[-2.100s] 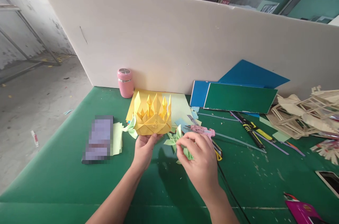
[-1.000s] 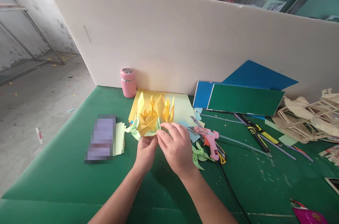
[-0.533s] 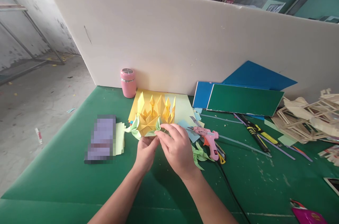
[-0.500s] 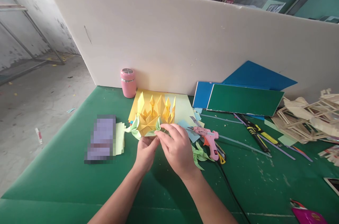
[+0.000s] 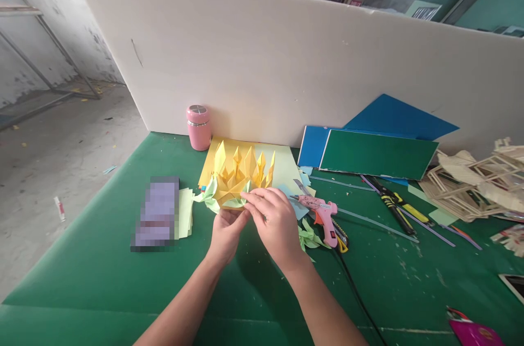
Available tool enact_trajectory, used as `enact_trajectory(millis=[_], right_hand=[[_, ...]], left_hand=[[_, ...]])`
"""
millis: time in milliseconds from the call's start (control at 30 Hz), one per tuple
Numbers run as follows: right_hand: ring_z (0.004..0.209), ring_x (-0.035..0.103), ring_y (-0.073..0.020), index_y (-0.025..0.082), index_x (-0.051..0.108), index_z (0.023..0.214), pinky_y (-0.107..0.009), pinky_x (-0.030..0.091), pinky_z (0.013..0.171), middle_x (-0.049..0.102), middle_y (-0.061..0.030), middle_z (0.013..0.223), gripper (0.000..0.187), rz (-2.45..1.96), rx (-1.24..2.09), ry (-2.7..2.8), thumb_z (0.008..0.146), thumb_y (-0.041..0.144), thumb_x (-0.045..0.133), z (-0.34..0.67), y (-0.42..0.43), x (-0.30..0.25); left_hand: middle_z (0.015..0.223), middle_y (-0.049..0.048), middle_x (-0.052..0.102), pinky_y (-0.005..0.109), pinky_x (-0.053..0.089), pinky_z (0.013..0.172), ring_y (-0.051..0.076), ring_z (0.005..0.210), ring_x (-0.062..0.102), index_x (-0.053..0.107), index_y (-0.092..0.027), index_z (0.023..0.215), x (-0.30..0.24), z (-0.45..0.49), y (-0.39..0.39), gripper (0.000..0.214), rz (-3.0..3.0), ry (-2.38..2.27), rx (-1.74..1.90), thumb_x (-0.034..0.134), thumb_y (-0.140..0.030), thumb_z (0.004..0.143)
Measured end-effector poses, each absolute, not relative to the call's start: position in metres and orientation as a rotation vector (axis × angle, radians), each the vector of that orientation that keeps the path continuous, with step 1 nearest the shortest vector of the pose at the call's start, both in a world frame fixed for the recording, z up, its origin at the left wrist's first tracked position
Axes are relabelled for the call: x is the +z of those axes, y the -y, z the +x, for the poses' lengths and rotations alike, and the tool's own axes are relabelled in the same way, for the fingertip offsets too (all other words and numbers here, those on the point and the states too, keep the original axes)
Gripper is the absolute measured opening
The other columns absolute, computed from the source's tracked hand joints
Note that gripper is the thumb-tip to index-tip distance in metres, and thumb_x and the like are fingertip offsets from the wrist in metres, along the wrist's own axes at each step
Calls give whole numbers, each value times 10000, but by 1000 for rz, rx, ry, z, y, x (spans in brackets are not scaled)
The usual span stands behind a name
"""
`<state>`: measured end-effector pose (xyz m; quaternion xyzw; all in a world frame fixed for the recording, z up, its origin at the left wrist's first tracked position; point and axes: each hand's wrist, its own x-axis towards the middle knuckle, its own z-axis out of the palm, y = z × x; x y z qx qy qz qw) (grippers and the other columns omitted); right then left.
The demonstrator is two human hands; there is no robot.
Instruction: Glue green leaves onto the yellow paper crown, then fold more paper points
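Partition board [image 5: 286, 62], white and tall, stands behind the yellow paper flower [image 5: 239, 171], along the far edge of the green table [image 5: 102, 258]. Far to the flower's right lies a heap of wooden frame pieces [image 5: 470, 182]. Between that heap and the flower, blue sheets [image 5: 393, 114] and a dark green sheet [image 5: 376, 154] lean on the board. The flower is near the table's middle, points up, over a flat yellow sheet [image 5: 282, 163]. The left hand [image 5: 227, 228] holds the flower's near base from below, its grip closed on the paper. The right hand [image 5: 274, 223] is just beside it, its grip narrow, pinching a pale green leaf [image 5: 237, 203] against the flower's near edge. A pink glue gun [image 5: 321, 212] lies right of the flower, folded green leaves [image 5: 309, 238] lie nearer on the same side, and a pink cup [image 5: 198, 127] stands behind the flower to its left
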<state>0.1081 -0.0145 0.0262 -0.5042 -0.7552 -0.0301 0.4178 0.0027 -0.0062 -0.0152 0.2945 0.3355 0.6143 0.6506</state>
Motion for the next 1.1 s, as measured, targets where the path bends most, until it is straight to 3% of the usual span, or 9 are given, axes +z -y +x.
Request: enact_trajectory(millis=[367, 967, 1100], right_hand=[[835, 588, -201, 187, 713, 1009, -338, 516, 750, 691, -64, 857, 223, -1241, -20, 1964, 896, 130, 529, 111, 12, 28], [857, 585, -211, 173, 714, 1015, -347, 520, 745, 686, -79, 890, 262, -1240, 58, 2089, 895, 89, 497, 115, 12, 37], [859, 581, -199, 190, 714, 992, -333, 497, 771, 691, -63, 895, 264, -1194, 133, 2102, 886, 73, 503, 123, 6, 42]], left_hand=[[841, 72, 744, 337, 503, 836, 247, 902, 677, 696, -159, 792, -11, 1, 8, 307, 679, -742, 1374, 843, -250, 539], [723, 77, 736, 395, 519, 857, 288, 980, 660, 681, -159, 643, -14, 1, 7, 246, 656, -703, 1375, 813, -365, 623], [847, 85, 752, 403, 522, 861, 286, 982, 665, 714, -154, 809, -14, 2, 6, 290, 645, -713, 1384, 809, -364, 632]])
